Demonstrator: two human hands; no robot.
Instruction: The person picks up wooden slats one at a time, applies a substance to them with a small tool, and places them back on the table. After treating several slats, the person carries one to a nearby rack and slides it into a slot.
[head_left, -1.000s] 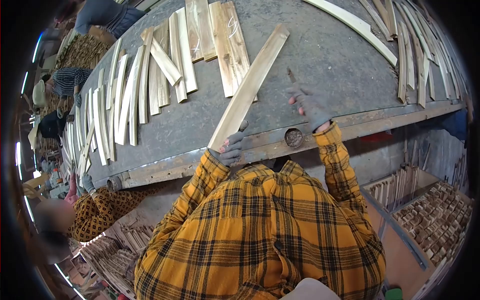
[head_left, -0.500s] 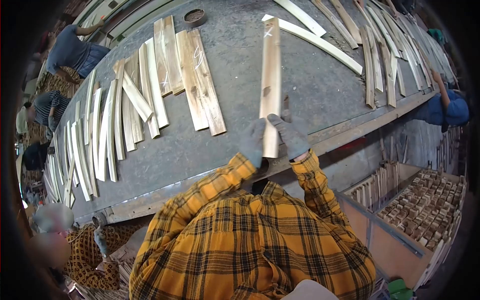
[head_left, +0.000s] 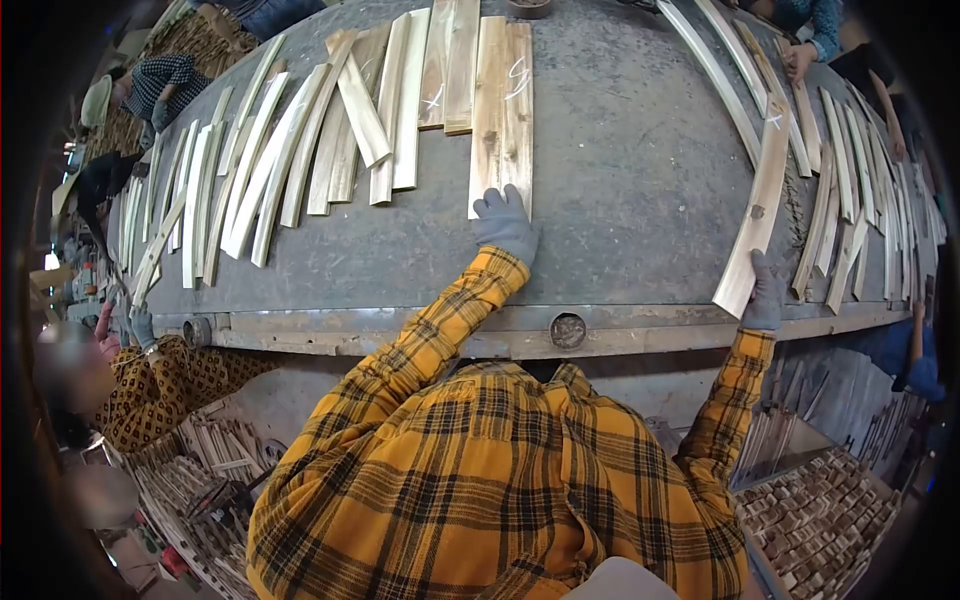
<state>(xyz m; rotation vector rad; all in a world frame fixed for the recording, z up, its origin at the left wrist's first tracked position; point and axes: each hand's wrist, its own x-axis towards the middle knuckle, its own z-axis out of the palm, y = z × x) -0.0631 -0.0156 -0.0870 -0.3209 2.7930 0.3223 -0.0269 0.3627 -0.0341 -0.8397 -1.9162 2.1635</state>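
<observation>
Handling seems the step: my right hand (head_left: 763,297) touches the X-marked strip (head_left: 767,180) by the table's (head_left: 640,220) front edge, my left hand (head_left: 507,226) the paired boards (head_left: 488,130) farther back (either pinching? I can't tell); shifting calls for firm grasp.

the right hand (head_left: 763,300) is partly hidden behind the x-marked strip (head_left: 766,190). the near ends of the paired boards (head_left: 488,125) are partly covered by the left hand (head_left: 506,235), whose palm cannot be seen. a round dish (head_left: 529,9) and a blue sleeve (head_left: 826,28) are cut off by the top edge, a pale rounded shape (head_left: 625,582) by the bottom. two co-workers' heads (head_left: 76,368) are blurred; the stacked blocks (head_left: 815,520) are too small to be counted.
</observation>
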